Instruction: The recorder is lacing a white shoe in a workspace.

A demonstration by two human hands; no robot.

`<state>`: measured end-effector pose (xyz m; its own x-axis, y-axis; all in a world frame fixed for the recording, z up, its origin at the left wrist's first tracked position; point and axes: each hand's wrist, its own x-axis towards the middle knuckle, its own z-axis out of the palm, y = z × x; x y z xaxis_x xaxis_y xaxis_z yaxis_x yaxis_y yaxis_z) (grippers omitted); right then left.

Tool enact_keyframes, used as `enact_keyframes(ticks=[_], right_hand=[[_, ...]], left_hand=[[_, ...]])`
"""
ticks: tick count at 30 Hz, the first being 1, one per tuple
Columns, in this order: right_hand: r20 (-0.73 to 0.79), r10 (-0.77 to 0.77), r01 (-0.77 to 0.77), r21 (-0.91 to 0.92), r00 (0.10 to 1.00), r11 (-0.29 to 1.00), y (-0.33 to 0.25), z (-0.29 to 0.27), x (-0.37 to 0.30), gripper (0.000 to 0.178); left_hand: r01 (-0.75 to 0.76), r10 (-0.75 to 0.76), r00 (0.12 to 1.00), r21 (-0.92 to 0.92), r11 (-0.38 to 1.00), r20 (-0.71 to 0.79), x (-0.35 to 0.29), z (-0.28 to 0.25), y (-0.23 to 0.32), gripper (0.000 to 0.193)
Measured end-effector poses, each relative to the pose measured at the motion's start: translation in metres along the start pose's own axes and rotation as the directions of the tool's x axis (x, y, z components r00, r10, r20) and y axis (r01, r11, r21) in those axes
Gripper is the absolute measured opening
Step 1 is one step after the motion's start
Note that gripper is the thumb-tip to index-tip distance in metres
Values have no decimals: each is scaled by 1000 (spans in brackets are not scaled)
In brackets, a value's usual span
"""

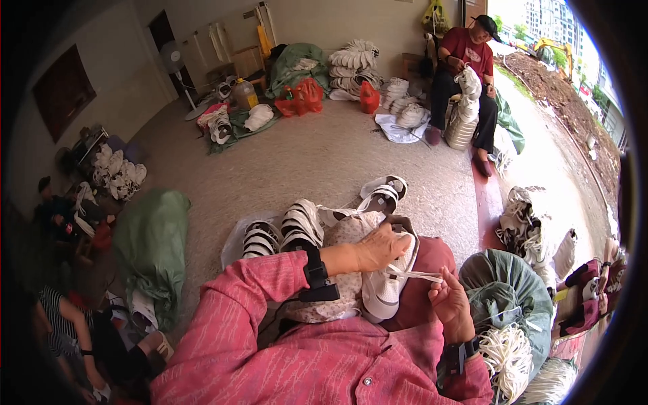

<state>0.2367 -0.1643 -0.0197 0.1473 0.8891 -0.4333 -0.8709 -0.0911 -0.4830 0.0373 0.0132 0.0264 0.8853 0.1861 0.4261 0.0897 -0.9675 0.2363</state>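
Your left hand (385,248) is resting over the upper part of a white shoe (382,297), its fingers bending close together near the shoe's opening; their tips are hiding from view, so you can't tell how firmly they are gripping. Your right hand (449,304) is pinching a white lace (417,275) between thumb and forefinger, the other fingers curling loosely toward the palm. The lace is running nearly level and fairly straight from the shoe to that pinch.

The shoe is sitting just right of the frame's centre, over your lap, between patterned cloth (337,237) on its left and dark red cloth (432,260) on its right. Its rounded toe is pointing toward the lower edge, its opening toward the top; the long axis is running almost upright, leaning a little right at the top. Your left hand is covering part of the laced area.

Beyond your lap, a row of nested shoes (302,226) is lying near the left forearm, and a strappy pair (383,192) is resting on the floor above centre. At the lower right, a bundle of white laces (506,358) is lying against a green sack (509,290), close to your right wrist. Another green sack (154,233) is standing at the left, and a seated person (466,57) is working on shoes at the upper right.
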Motion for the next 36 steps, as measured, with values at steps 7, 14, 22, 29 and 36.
enact_keyframes(ticks=[7, 14, 22, 29, 36], right_hand=[[-12, -8, 8, -1, 1000, 1000, 4, 11, -3, 13], [-10, -33, 28, -299, 999, 954, 6, 36, -4, 18], [392, -399, 484, -860, 829, 160, 15, 48, 14, 22], [585, -351, 472, -805, 731, -359, 14, 77, 14, 18], [676, -228, 385, -628, 701, -676, 21, 82, 27, 17]], left_hand=[[461, -481, 827, -842, 280, 292, 17, -22, 0, 23], [-11, -776, 619, -987, -162, 120, 18, -108, -92, 26], [426, -503, 856, -389, 817, -119, -46, -63, -25, 22], [402, -95, 863, -561, 724, 497, -90, -33, 31, 19], [315, -192, 946, -607, 730, 260, -77, -16, 28, 18]])
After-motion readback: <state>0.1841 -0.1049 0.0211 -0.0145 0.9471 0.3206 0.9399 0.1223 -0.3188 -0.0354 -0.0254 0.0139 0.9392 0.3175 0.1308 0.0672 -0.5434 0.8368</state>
